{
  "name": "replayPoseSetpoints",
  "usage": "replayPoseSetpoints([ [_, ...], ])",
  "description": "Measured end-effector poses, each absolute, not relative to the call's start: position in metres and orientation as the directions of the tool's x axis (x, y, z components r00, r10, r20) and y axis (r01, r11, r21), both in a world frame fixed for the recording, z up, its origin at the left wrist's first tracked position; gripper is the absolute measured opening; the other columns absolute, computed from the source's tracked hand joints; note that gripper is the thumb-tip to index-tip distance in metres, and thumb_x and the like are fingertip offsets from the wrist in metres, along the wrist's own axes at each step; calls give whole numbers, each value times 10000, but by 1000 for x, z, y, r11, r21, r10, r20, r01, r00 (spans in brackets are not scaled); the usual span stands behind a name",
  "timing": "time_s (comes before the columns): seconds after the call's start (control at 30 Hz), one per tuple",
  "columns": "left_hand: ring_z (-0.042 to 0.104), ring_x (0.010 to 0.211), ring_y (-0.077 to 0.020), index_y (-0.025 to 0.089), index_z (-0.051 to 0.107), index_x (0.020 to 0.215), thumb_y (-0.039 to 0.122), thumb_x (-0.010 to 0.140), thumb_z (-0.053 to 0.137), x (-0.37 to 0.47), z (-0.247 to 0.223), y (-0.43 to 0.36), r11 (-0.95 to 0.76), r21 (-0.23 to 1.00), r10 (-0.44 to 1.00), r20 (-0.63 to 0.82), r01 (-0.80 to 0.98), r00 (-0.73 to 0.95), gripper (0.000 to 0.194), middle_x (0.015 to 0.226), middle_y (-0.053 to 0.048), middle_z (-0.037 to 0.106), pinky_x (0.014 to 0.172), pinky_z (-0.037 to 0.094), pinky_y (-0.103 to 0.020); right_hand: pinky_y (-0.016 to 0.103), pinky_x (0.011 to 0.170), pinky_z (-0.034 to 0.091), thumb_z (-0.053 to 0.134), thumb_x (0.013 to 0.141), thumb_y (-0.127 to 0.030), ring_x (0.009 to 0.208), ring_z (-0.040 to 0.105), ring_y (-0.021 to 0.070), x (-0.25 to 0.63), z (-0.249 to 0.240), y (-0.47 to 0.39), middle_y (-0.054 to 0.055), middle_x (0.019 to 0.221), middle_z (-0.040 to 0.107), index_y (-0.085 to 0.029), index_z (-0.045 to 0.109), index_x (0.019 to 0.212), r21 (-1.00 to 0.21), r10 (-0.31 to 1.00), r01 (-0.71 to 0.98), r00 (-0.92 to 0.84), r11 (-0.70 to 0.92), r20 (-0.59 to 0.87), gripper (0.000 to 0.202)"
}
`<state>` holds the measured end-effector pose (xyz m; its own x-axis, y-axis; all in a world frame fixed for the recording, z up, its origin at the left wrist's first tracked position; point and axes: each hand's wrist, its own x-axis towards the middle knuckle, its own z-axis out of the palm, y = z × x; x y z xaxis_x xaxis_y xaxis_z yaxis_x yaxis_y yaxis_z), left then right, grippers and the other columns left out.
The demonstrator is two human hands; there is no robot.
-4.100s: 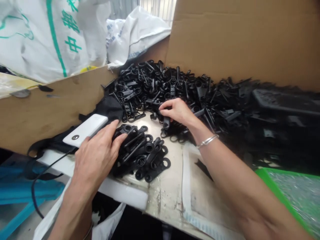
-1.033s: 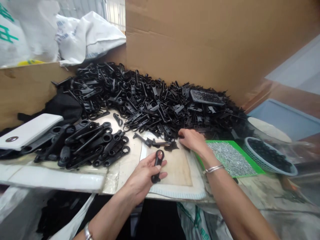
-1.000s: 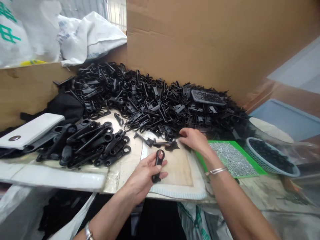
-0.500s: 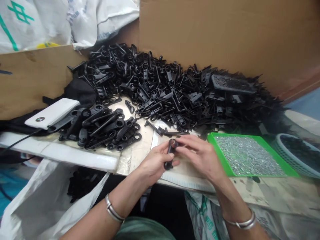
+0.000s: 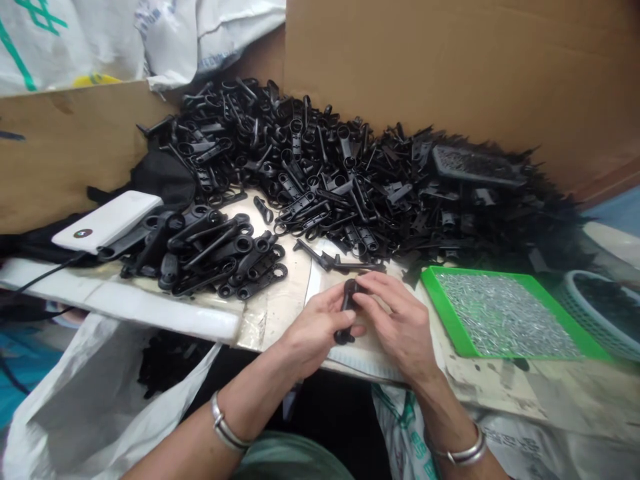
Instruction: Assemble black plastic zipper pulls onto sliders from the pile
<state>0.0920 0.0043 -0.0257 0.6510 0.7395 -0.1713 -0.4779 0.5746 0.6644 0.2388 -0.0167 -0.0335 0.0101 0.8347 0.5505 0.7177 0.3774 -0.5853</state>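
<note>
A black plastic lever-like part (image 5: 346,313) is held upright between both hands over the front edge of the table. My left hand (image 5: 316,325) is closed around its lower length, thumb across the front. My right hand (image 5: 397,317) pinches the rounded upper end with thumb and fingertips; anything small between those fingers is hidden. Behind the hands lie a few loose black pieces (image 5: 340,263). To the right is a green tray (image 5: 443,310) full of small silvery metal pins (image 5: 505,313).
A large heap of black plastic parts (image 5: 320,180) covers the back against cardboard (image 5: 450,67). A smaller pile (image 5: 215,253) lies left, beside a white power bank (image 5: 107,220) with a cable. A bluish basket (image 5: 585,293) stands at far right; an open white sack (image 5: 85,393) is below left.
My right hand's fingers have closed in on the upper end of the black part, and its ring opening no longer shows. The view has shifted slightly.
</note>
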Motion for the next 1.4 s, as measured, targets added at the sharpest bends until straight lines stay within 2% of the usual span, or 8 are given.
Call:
replayPoseSetpoints([
  [0.2, 533, 997, -188, 188, 595, 1245, 83, 772, 622, 94, -28, -1, 572, 650, 737, -141, -500, 661, 485, 1125, -98, 590, 801, 458, -286, 309, 935, 513, 615, 879, -146, 1014, 625, 175, 242, -39, -18, 72, 1083, 664, -173, 691, 1041, -580, 824, 722, 24, 378, 566, 181],
  [0.47, 574, 978, -201, 227, 579, 1252, 178, 817, 569, 89, -35, -7, 220, 935, 848, -43, -278, 528, 438, 1062, -52, 635, 858, 486, -317, 297, 851, 536, 599, 892, -174, 961, 629, 178, 239, -30, -20, 83, 1058, 643, -177, 685, 1031, -493, 810, 740, -117, 457, 575, 163],
  [0.7, 612, 776, -151, 180, 658, 1047, 299, 868, 542, 70, -18, -5, 98, 992, 862, -43, -82, 505, 244, 862, -22, 628, 696, 514, -247, 284, 765, 583, 549, 896, -424, 918, 692, 206, 248, -23, -33, 9, 1059, 716, -312, 732, 1003, -655, 915, 708, 33, 263, 402, 240],
  [0.93, 524, 468, -63, 242, 538, 1298, 324, 893, 497, 61, -8, -18, 210, 973, 763, -100, -99, 639, 415, 777, 7, 607, 438, 439, -163, 210, 499, 532, 514, 872, -492, 532, 647, 167, 239, -13, -42, 11, 618, 682, -237, 695, 690, -780, 986, 606, -50, 156, 158, 362],
  [1.07, 519, 468, -69, 233, 504, 1329, 309, 953, 408, 55, -11, -21, -26, 995, 881, -24, 99, 472, 396, 731, 19, 641, 487, 456, -173, 195, 467, 460, 462, 919, -434, 457, 554, 127, 200, -11, -41, -12, 496, 580, -210, 588, 570, -817, 983, 568, 70, 101, 170, 434],
  [1.23, 595, 535, -137, 139, 506, 1304, 212, 960, 400, 19, -6, -17, -574, 575, 818, 382, 582, 430, 367, 686, -11, 674, 533, 460, -239, 229, 636, 525, 438, 941, -450, 657, 647, 157, 198, -18, -29, 29, 726, 702, -181, 683, 774, -898, 993, 438, -117, 48, -4, 400],
  [1.3, 618, 566, -161, 105, 525, 1276, 207, 951, 433, -2, 1, -11, -584, 321, 757, 546, 745, 358, 352, 743, -48, 700, 565, 476, -272, 273, 654, 539, 464, 923, -472, 672, 659, 176, 216, -19, -23, 47, 789, 721, -172, 712, 903, -866, 994, 500, -87, -7, -58, 390],
  [1.4, 651, 1031, -245, 125, 543, 1259, 214, 944, 470, -31, 11, 3, -458, 141, 725, 631, 878, 277, 335, 1157, -132, 676, 911, 478, -384, 348, 747, 537, 496, 906, -429, 782, 675, 220, 245, -19, -11, 69, 897, 733, -176, 710, 1013, -688, 994, 726, 77, -2, 79, 348],
])
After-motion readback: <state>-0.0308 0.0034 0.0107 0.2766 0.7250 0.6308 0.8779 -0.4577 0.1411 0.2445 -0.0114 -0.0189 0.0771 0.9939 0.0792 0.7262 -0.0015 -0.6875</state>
